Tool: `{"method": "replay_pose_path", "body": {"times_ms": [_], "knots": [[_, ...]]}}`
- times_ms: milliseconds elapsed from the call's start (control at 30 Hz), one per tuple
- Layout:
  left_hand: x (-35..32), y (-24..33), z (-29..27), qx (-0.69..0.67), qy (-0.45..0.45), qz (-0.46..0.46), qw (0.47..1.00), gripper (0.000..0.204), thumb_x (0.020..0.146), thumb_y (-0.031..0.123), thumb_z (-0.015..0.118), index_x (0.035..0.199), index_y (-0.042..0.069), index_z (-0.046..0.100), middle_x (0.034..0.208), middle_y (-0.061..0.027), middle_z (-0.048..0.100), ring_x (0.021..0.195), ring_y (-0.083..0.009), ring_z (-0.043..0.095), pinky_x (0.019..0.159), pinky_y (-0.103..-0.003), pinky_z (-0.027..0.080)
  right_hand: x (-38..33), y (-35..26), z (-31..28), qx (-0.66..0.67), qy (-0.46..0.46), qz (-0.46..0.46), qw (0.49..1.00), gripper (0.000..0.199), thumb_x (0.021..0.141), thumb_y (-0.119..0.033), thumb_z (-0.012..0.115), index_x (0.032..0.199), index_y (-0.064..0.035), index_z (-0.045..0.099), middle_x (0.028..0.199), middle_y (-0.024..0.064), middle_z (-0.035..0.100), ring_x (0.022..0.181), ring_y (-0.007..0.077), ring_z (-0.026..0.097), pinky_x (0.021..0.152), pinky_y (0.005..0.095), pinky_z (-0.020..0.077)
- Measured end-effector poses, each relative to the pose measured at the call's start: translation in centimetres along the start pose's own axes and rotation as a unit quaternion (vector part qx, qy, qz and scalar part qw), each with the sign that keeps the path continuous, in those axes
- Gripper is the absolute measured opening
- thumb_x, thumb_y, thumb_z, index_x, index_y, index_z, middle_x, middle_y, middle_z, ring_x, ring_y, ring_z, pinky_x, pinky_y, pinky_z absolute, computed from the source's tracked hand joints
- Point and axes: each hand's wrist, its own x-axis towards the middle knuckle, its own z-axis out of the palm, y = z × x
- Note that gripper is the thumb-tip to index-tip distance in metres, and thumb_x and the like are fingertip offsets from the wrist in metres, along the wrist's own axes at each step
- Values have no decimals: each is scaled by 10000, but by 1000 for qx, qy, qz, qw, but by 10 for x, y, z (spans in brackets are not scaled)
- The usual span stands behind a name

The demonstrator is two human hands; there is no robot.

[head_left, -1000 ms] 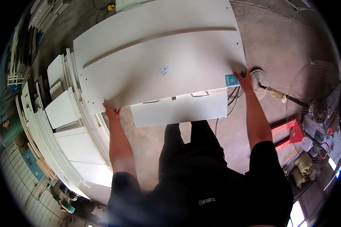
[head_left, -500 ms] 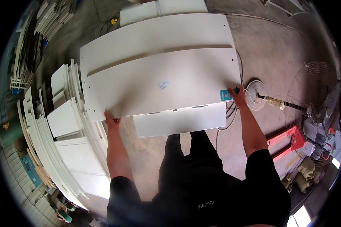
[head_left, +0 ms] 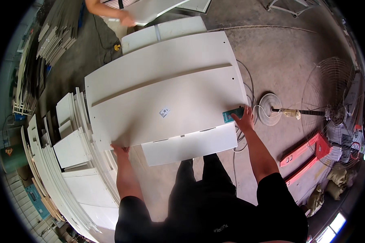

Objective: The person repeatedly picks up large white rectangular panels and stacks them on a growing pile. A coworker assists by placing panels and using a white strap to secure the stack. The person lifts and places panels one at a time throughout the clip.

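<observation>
Your left hand point(head_left: 121, 150) grips the near edge of the large white panel point(head_left: 166, 105), fingers curled under it; your right hand point(head_left: 245, 118) clasps its right corner beside a small teal tag point(head_left: 232, 114). The panel lies atop other white boards point(head_left: 189, 146).
</observation>
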Motion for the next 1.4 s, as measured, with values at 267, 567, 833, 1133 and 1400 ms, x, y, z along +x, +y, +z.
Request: {"method": "replay_pose_path", "body": {"times_ms": [267, 567, 833, 1133, 1400], "knots": [[-8, 0, -2, 18, -46, -15, 999, 642, 891, 644, 188, 1152, 161, 522, 994, -25, 622, 840, -218, 615, 766, -425, 503, -15, -23, -31, -40, -65, 28, 997, 1041, 665, -659, 611, 1444, -151, 143, 1506, 115, 88, 1374, 321, 129, 1055, 499, 231], [-3, -16, -20, 52, -68, 4, 996, 494, 920, 545, 334, 1091, 134, 546, 965, -21, 631, 825, -203, 614, 754, -418, 480, -37, -40, -51, -82, -70, 14, 994, 994, 682, -623, 616, 1430, -133, 182, 1496, 69, 158, 1366, 261, 178, 1036, 522, 240], [-25, -22, -36, 125, -131, 1, 984, 495, 887, 499, 466, 1179, 99, 457, 959, -84, 606, 872, -240, 596, 752, -424, 466, -145, 13, -29, -42, -34, -104, 993, 739, 726, -488, 657, 1279, -55, 431, 1328, 122, 437, 1209, 298, 421, 999, 404, 347], [-37, -74, -59, 202, -165, 42, 965, 370, 904, 401, 481, 1020, 50, 485, 783, -99, 579, 561, -180, 544, 393, -290, 396, -333, 128, -17, -25, -210, 40, 976, 535, 790, -496, 571, 1194, -147, 544, 1239, 90, 533, 1147, 259, 498, 933, 392, 417], [-38, -152, -92, 308, -226, 188, 905, 298, 843, 334, 552, 873, 38, 570, 637, -34, 522, 517, -137, 498, 370, -280, 383, -400, 185, 31, 13, -271, 56, 961, 445, 802, -475, 533, 1144, -197, 594, 1160, 65, 590, 1109, 236, 531, 925, 370, 425]]}}
